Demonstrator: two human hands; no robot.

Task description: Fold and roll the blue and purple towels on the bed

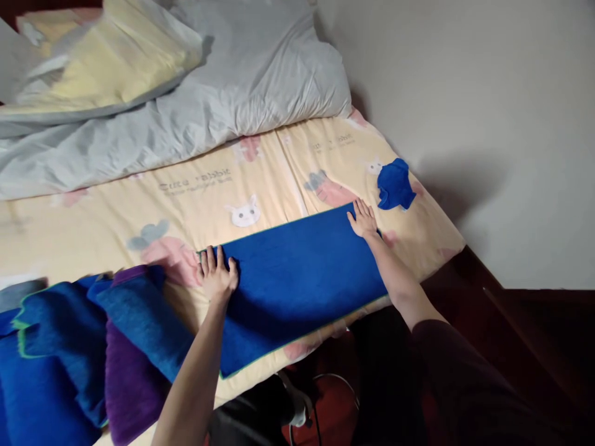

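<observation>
While your left hand (217,275) and right hand (365,220) lie flat and wide, gripping nothing, by the far corners of the blue cloth (302,266) on the bed (276,179), you seem to be smoothing it. The next move likely needs a pinch on one edge.

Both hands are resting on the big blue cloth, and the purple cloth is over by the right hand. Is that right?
Not quite: the purple cloth is on the left hand side, not by the right hand. The head view shows it. Both hands do rest on the big blue cloth.
</observation>
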